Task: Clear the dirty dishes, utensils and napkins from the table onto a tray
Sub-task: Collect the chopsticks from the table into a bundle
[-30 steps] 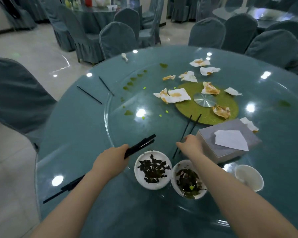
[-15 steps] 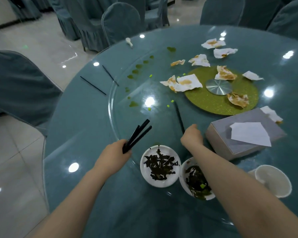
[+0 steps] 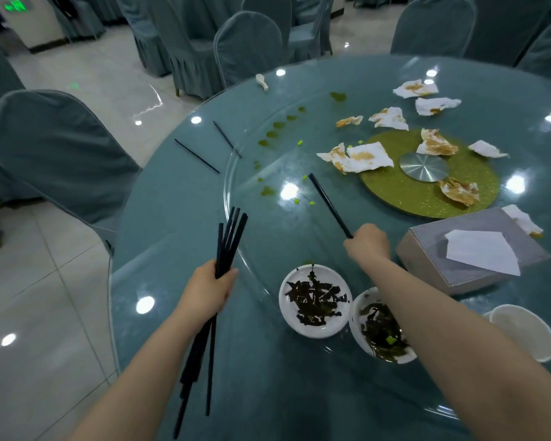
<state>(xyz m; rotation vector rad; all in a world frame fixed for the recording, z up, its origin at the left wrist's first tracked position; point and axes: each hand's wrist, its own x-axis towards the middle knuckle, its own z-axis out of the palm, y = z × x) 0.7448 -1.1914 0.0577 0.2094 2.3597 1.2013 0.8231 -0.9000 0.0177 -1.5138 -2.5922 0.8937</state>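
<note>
1. The round glass-topped bench (image 3: 172,198) is carrying a glass turntable (image 3: 268,237) with a green disc (image 3: 427,198) at 1 o'clock, stained napkins (image 3: 360,157) lying scattered on and around it.
2. A grey tissue box (image 3: 465,249) is sitting at 3 o'clock, just right of the right hand.
3. Two dirty dishes (image 3: 315,300) are sitting between the forearms, a white cup (image 3: 522,332) at 4 o'clock.
4. The left hand (image 3: 206,291) is gripping a chopstick bundle (image 3: 228,240), fingers curled round it.
5. The right hand (image 3: 368,243) is gripping one chopstick pair (image 3: 328,202), pointing toward 11 o'clock.
6. Two loose chopsticks (image 3: 196,155) are lying at 10 o'clock.
</note>
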